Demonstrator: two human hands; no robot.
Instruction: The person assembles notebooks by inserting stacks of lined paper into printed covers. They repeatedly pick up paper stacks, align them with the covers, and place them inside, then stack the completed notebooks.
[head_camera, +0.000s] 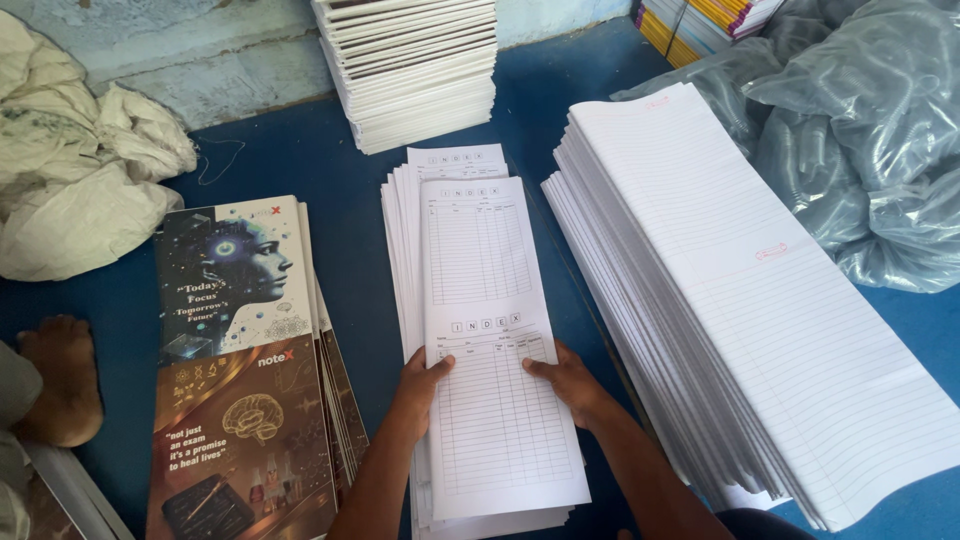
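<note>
Head view: both hands, left hand (420, 385) and right hand (565, 378), pinch the index sheet (490, 330) between them.

Narrow strips of bare blue floor (350, 200) run between the printed white index sheets (480, 300), the glossy cover stack (240, 380) and the ruled paper pile (740, 300).

Matt paper sheets (500, 400), glossy printed covers (245, 400)

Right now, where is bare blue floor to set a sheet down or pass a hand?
The widest bare patch lies between the cloth sack, the printed covers and the rear white stack. A narrower strip runs between the covers and the index sheets. Between index sheets and ruled stack it is crowded; both hands grip there.
</note>
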